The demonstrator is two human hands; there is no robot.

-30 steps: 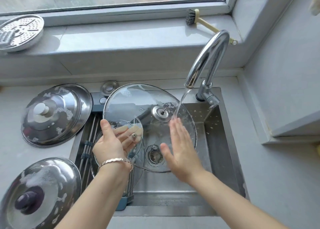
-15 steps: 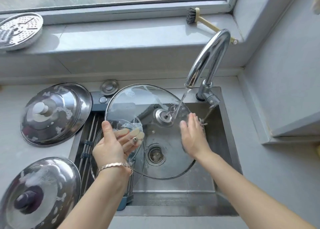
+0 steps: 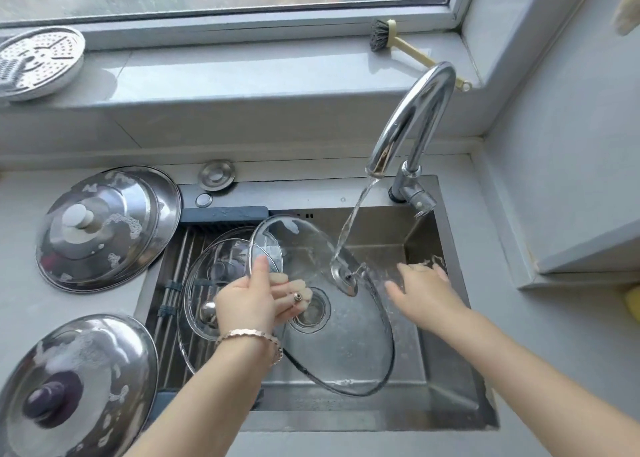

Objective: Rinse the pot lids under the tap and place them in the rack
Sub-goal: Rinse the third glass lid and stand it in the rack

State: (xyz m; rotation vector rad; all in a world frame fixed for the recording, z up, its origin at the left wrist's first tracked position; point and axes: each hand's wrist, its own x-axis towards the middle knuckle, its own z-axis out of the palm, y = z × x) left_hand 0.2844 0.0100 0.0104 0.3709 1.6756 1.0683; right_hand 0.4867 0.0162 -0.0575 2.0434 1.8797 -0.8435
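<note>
Since the earlier frame the sink (image 3: 450, 404) has kept its place, but the big glass lid (image 3: 332, 335) has tipped steeper and swung lower over the drain. The right hand (image 3: 422, 297) has come off its surface and drawn away toward the sink's right wall. Water (image 3: 349, 228) from the tap (image 3: 415, 110) now strikes the lid near its metal centre fitting and runs down the glass, so I judge the rubbing done and the plain rinse under way, with racking next. Two steel lids (image 3: 104, 228) wait on the tabletop (image 3: 20, 283) at left, suds on both, so they look unrinsed. A smaller glass lid (image 3: 214, 273) already lies in the rack (image 3: 173, 283) across the sink's left side. The left hand (image 3: 249, 304) grips the big lid's left rim, thumb on top and fingers showing through the glass beneath. The right hand is open, fingers spread, holding nothing, foam near its fingertips. No brand, label or writing can be read anywhere.
</note>
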